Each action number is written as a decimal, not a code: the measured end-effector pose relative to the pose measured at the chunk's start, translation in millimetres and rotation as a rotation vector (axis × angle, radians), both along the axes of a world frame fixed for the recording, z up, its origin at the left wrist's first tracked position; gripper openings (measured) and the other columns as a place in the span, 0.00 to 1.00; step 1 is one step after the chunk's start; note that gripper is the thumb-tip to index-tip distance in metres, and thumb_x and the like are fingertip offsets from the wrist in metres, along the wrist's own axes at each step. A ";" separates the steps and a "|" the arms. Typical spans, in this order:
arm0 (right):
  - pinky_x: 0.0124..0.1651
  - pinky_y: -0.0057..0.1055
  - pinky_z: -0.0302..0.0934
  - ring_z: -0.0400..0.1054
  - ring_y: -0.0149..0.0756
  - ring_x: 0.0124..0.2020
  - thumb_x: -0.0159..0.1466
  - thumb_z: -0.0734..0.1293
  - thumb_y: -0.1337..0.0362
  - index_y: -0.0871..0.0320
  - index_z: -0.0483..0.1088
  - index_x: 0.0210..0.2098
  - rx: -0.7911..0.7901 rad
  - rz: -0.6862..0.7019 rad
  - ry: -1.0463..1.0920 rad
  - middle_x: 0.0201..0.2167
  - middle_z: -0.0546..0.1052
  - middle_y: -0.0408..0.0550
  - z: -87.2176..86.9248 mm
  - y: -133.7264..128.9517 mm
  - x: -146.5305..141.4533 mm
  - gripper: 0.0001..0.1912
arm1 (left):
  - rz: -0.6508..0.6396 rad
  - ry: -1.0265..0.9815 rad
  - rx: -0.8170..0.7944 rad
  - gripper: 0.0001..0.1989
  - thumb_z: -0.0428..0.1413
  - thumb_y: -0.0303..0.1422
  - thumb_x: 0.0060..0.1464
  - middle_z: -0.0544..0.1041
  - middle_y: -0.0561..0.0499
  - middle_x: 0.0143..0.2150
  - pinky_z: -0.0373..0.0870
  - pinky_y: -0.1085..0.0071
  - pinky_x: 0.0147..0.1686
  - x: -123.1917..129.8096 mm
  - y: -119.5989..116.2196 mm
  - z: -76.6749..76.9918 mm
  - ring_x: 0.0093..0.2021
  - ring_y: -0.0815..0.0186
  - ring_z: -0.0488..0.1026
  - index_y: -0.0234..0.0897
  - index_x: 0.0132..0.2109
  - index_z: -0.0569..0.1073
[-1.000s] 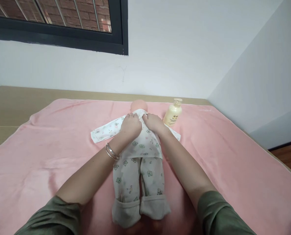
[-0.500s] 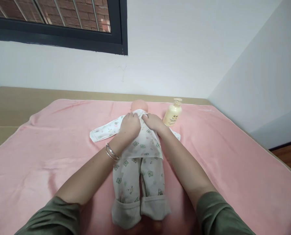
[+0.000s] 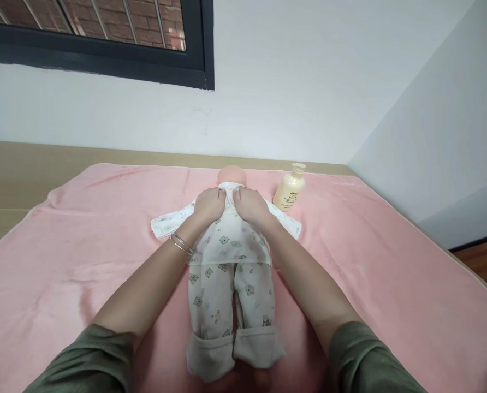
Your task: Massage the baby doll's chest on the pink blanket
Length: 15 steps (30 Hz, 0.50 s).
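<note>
A doll lies on the pink blanket with its smooth head [image 3: 232, 175] away from me. It wears a white long-sleeved shirt [image 3: 235, 234] with small green animal prints, and matching trousers [image 3: 213, 300] with turned-up cuffs. My left hand [image 3: 211, 207], curled closed, grips the shirt cloth just below the neck on the left side. Opposite it, my right hand [image 3: 251, 207] has its fingers bent into the cloth on the right side. Both sleeves of the shirt stretch outward, partly behind my hands. My fingertips are partly hidden.
A pale yellow pump bottle [image 3: 289, 190] stands right of the doll's head. The pink blanket [image 3: 116, 234] covers most of a wooden surface [image 3: 26, 169], which meets a white wall behind. A dark-framed window [image 3: 202, 43] is at upper left.
My left hand has shifted slightly left and my right hand slightly inward and flatter on the shirt. More of the right sleeve shows. The bunched cloth at the neck looks smoother.
</note>
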State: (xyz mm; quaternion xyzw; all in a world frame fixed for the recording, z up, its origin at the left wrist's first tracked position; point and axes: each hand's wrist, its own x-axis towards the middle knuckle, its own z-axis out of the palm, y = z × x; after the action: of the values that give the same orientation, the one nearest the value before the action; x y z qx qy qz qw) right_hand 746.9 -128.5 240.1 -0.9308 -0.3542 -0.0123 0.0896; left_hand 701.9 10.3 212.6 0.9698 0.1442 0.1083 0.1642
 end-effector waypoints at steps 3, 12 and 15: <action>0.55 0.41 0.61 0.73 0.51 0.52 0.76 0.42 0.57 0.66 0.73 0.51 -0.004 -0.056 0.132 0.51 0.78 0.65 -1.7 -3.9 16.5 0.33 | 0.019 0.008 0.008 0.30 0.31 0.38 0.69 0.80 0.35 0.50 0.69 0.59 0.52 -1.1 -4.8 0.4 0.52 0.52 0.76 0.30 0.48 0.77; 0.61 0.50 0.57 0.66 0.60 0.60 0.73 0.46 0.44 0.68 0.66 0.59 0.071 -0.166 0.124 0.57 0.73 0.68 -20.1 -0.6 24.5 0.37 | 0.088 0.008 -0.034 0.26 0.35 0.40 0.68 0.79 0.35 0.52 0.69 0.57 0.52 2.7 -5.1 -5.6 0.54 0.49 0.75 0.33 0.50 0.75; 0.62 0.50 0.55 0.66 0.59 0.61 0.73 0.47 0.44 0.68 0.65 0.60 0.078 -0.172 0.129 0.58 0.73 0.68 -21.0 -0.5 25.4 0.36 | 0.089 0.008 -0.032 0.26 0.35 0.40 0.69 0.79 0.35 0.52 0.68 0.56 0.53 3.4 -5.0 -7.0 0.55 0.48 0.75 0.33 0.50 0.74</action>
State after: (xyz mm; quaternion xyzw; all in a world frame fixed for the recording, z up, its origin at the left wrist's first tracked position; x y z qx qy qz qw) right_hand 772.3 -128.9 219.0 -0.9525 -0.2656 0.0264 0.1470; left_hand 705.3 5.2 205.6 0.9601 0.1898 0.1091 0.1742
